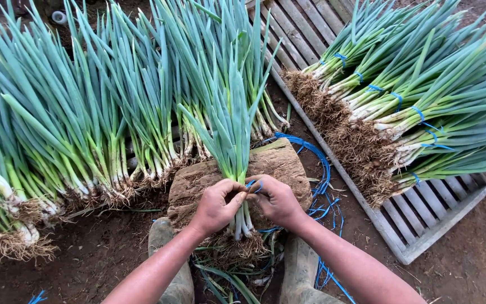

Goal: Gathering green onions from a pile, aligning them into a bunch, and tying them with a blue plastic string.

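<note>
Both hands meet over a weathered brown wooden block (279, 163) that lies on the dark soil. The left hand (216, 205) is clenched around the pale lower stems of a small bunch of green spring onions (233, 129), thumb pressed across the front. The right hand (277, 200) pinches a thin blue plastic tie (256, 184) against the same stems, fingers curled tight about it. The bunch stands nearly upright across the block, its blue-green leaves fanning away from the person and its tangled brown roots (237, 250) hanging off the block's near edge, between two muddy grey-green rubber boots (170, 264).

More loose blue ties (319, 169) coil over the block's right side and trail down onto the soil beside the right boot. To the left of the block, and reaching behind it, a long row of untied spring onions (85, 118) lies on the ground, white bases and roots pointing toward the person. To the right of the block sits a slatted grey wooden pallet (423, 214), set at an angle, and on it rests a stack of tied onion bundles (412, 95), each banded in blue near the white stems, their matted roots facing the block.
</note>
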